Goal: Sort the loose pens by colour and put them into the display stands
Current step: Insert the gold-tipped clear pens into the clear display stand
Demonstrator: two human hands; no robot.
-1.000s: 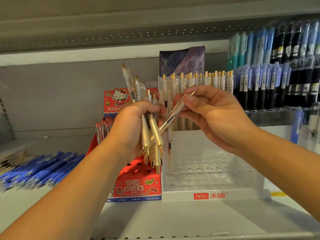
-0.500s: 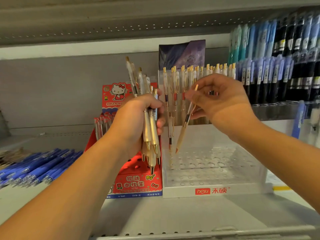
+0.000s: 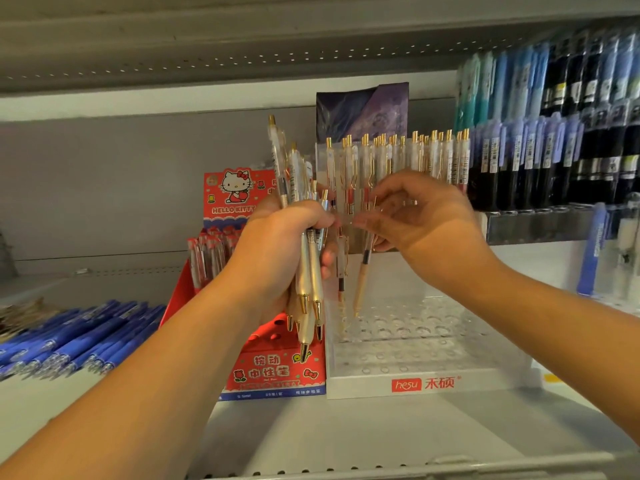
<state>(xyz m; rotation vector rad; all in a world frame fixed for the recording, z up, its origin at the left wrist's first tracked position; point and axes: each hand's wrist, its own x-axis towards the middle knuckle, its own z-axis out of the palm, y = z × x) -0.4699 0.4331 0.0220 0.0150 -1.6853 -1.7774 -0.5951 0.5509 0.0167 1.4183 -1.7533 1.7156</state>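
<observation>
Head view: the left hand (image 3: 277, 244) has its grip wrapped tight round a bundle of pens (image 3: 306, 282), held roughly upright in front of the shelf (image 3: 381, 427), tips down. These pens have pearly cream lower barrels, clear upper barrels, gold cone tips and gold push-buttons; the tallest ones fan out above the fist and lean slightly left. The right hand (image 3: 419, 216) has its grip closed in a pinch on a single pen (image 3: 362, 282), thumb and fingertips meeting on its upper part. This pen hangs nearly vertical, tip downward, and shows a peach-beige lower barrel, a dark band above it and a gold tip. Its tip hangs over the holed front tiers of the clear acrylic stand (image 3: 415, 341), which bears a red "hesu" label on its white front edge; whether the tip touches a hole cannot be told. Just left of it another pen with a gold clip (image 3: 341, 268) stands over the stand's front left holes. The back row of the stand is filled with matching gold-topped pens (image 3: 398, 157). Beside the stand on the left sits a red Hello Kitty display box (image 3: 273, 372) with red-capped pens (image 3: 207, 254) in it. Blue pens (image 3: 69, 337) lie loose on the shelf at far left, and a rack of dark and blue pens (image 3: 554, 150) stands at right
</observation>
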